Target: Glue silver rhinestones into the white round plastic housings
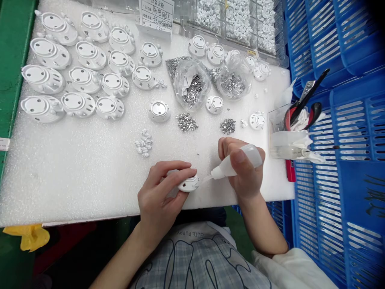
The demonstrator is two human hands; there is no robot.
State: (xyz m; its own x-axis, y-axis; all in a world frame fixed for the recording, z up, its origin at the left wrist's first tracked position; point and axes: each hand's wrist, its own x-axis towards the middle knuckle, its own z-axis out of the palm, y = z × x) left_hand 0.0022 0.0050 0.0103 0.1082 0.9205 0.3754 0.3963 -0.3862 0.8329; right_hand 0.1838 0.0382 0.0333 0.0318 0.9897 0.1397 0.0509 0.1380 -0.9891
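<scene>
Near the front edge of the white foam sheet (90, 168), my left hand (164, 192) grips a small round white plastic part (189, 184) between thumb and fingers. My right hand (245, 172) is wrapped round a translucent squeeze bottle (224, 166), tilted with its thin nozzle pointing left. The nozzle tip is close beside the white part; whether they touch I cannot tell. Just beyond my hands lie two heaps of tiny silvery pieces, a left heap (187, 122) and a right heap (227, 126). Left of them is a cluster of small white pieces (144, 143).
Rows of white oval parts (81, 79) cover the far left. Two plastic bags, a left bag (192, 84) and a right bag (234, 80), hold silvery pieces. A clear tool box (275, 136) stands at right, by blue crates (345, 120). Behind are a compartment tray (279, 56) and a handwritten card (156, 16).
</scene>
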